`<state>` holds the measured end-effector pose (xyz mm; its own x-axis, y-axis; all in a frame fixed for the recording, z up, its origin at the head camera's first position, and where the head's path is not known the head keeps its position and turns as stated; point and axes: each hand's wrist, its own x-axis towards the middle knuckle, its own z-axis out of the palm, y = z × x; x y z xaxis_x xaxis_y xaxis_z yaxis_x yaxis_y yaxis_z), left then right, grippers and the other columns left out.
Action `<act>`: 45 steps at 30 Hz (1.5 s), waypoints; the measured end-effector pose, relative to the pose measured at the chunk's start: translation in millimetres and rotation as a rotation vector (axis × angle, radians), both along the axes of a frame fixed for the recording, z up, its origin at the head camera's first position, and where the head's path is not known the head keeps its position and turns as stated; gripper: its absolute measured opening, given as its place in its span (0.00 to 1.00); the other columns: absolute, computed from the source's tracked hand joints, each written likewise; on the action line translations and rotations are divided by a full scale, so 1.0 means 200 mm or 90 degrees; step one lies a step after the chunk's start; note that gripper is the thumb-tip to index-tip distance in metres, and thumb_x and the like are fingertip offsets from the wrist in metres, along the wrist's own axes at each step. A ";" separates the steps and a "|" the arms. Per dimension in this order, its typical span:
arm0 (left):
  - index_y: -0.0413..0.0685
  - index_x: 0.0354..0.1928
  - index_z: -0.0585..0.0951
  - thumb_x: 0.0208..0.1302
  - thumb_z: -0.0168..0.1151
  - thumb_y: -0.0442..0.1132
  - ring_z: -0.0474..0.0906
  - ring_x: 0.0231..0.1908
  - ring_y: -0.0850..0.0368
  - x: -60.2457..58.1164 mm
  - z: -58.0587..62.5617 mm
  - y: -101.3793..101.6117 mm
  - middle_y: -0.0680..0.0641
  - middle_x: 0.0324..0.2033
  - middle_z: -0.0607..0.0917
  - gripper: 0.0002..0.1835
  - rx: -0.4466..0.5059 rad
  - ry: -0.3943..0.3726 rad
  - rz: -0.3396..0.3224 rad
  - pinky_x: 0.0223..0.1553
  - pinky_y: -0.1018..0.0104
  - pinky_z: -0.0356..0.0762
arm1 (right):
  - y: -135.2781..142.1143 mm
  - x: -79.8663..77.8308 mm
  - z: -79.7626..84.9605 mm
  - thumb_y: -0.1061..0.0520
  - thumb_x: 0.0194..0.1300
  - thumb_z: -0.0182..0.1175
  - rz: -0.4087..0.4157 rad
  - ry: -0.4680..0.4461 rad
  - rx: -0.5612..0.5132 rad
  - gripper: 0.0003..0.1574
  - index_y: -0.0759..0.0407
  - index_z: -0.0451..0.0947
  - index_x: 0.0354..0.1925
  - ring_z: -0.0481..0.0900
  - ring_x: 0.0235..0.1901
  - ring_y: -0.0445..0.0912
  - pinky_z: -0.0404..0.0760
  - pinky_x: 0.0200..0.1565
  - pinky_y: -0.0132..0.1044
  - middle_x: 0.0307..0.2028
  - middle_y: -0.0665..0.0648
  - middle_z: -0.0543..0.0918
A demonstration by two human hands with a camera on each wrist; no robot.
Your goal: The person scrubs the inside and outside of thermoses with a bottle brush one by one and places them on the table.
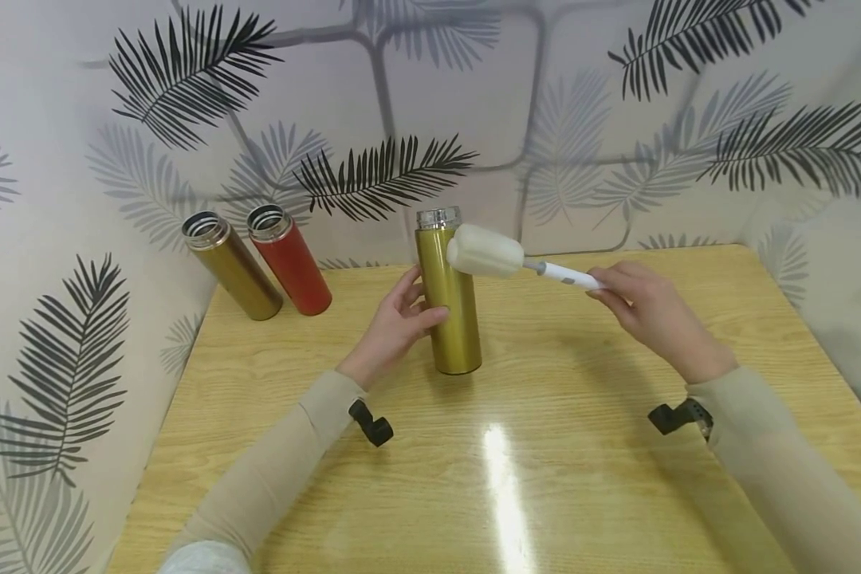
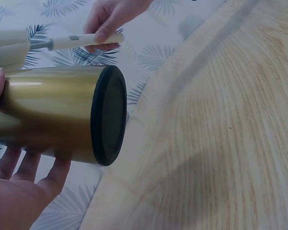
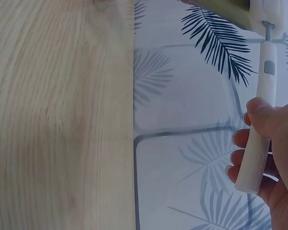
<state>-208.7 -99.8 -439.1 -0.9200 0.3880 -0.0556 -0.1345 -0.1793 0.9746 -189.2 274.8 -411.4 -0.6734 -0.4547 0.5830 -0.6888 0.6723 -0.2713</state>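
Observation:
My left hand (image 1: 399,316) grips a gold thermos (image 1: 454,327) around its side, thumb across the front. The flask stands nearly upright in the head view, its steel mouth at the top; its black base (image 2: 109,116) faces the left wrist camera, raised off the table. In my right hand (image 1: 634,301) is a bottle brush (image 1: 563,276), pinched near the end of its white handle (image 3: 261,139). The brush's pale sponge head (image 1: 486,251) overlaps the upper side of the thermos in the head view, just below the mouth.
At the back left stand two more lidless flasks, a brownish-gold one (image 1: 238,271) and a red one (image 1: 292,267). The wooden table (image 1: 373,494) ends at a wall (image 1: 466,104) with a leaf pattern close behind them.

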 end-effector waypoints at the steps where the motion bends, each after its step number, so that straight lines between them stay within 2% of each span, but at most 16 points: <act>1: 0.62 0.83 0.54 0.71 0.63 0.29 0.72 0.68 0.42 0.00 0.00 0.00 0.41 0.73 0.69 0.45 0.006 0.000 0.001 0.62 0.51 0.78 | 0.00 0.00 0.00 0.74 0.59 0.72 0.003 -0.001 0.004 0.20 0.69 0.85 0.51 0.77 0.31 0.48 0.78 0.31 0.46 0.35 0.60 0.84; 6: 0.64 0.81 0.57 0.73 0.59 0.28 0.77 0.61 0.45 -0.02 0.02 -0.01 0.40 0.69 0.73 0.42 0.059 -0.002 0.007 0.55 0.49 0.81 | 0.02 0.01 -0.02 0.75 0.57 0.73 0.020 -0.007 0.021 0.21 0.69 0.85 0.51 0.77 0.30 0.48 0.80 0.30 0.46 0.35 0.60 0.84; 9: 0.66 0.81 0.58 0.74 0.58 0.28 0.78 0.59 0.47 -0.03 0.04 -0.02 0.39 0.67 0.75 0.40 0.071 -0.002 0.013 0.54 0.48 0.80 | 0.03 0.02 -0.04 0.74 0.55 0.74 0.028 -0.011 0.032 0.22 0.68 0.85 0.50 0.77 0.31 0.46 0.80 0.30 0.45 0.36 0.59 0.84; 17: 0.64 0.82 0.57 0.75 0.56 0.27 0.78 0.59 0.49 -0.05 0.07 -0.04 0.38 0.68 0.75 0.40 0.084 -0.009 0.030 0.57 0.44 0.78 | 0.07 0.04 -0.11 0.73 0.53 0.75 0.065 -0.033 0.075 0.24 0.67 0.85 0.51 0.78 0.31 0.44 0.81 0.31 0.43 0.37 0.56 0.84; 24: 0.62 0.82 0.58 0.76 0.54 0.27 0.74 0.62 0.49 -0.07 0.09 -0.06 0.45 0.65 0.74 0.39 0.090 -0.003 0.047 0.61 0.37 0.74 | 0.10 0.07 -0.15 0.73 0.50 0.76 0.082 -0.031 0.097 0.27 0.66 0.85 0.51 0.81 0.34 0.46 0.83 0.33 0.44 0.39 0.55 0.85; 30: 0.58 0.82 0.57 0.76 0.53 0.26 0.76 0.60 0.49 -0.05 0.08 -0.05 0.41 0.65 0.75 0.39 0.092 -0.001 0.036 0.60 0.37 0.75 | 0.09 0.06 -0.15 0.75 0.49 0.76 0.073 -0.017 0.062 0.27 0.66 0.86 0.50 0.82 0.34 0.48 0.84 0.34 0.46 0.39 0.57 0.86; 36: 0.56 0.82 0.58 0.76 0.54 0.25 0.78 0.59 0.51 -0.04 0.05 -0.04 0.39 0.66 0.75 0.38 0.082 -0.006 0.023 0.60 0.40 0.77 | 0.08 0.04 -0.12 0.75 0.50 0.76 0.046 -0.006 0.045 0.26 0.66 0.86 0.49 0.79 0.31 0.46 0.81 0.31 0.45 0.37 0.57 0.85; 40: 0.57 0.82 0.57 0.76 0.53 0.27 0.74 0.64 0.48 -0.02 0.03 -0.05 0.38 0.71 0.71 0.38 0.075 0.000 -0.012 0.63 0.41 0.75 | 0.08 0.03 -0.10 0.75 0.52 0.75 0.030 0.002 0.038 0.25 0.66 0.86 0.49 0.78 0.31 0.45 0.78 0.32 0.39 0.36 0.57 0.85; 45: 0.60 0.83 0.53 0.70 0.59 0.24 0.69 0.69 0.42 -0.01 0.02 -0.03 0.39 0.74 0.68 0.46 0.044 0.004 -0.033 0.65 0.45 0.75 | 0.06 0.02 -0.08 0.75 0.52 0.75 0.028 0.013 0.032 0.24 0.66 0.86 0.49 0.78 0.32 0.45 0.75 0.35 0.32 0.36 0.57 0.85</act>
<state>-209.8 -106.5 -435.8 -0.8990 0.4375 -0.0211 -0.1390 -0.2392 0.9610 -185.7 287.2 -426.7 -0.6400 -0.5126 0.5724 -0.7231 0.6538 -0.2230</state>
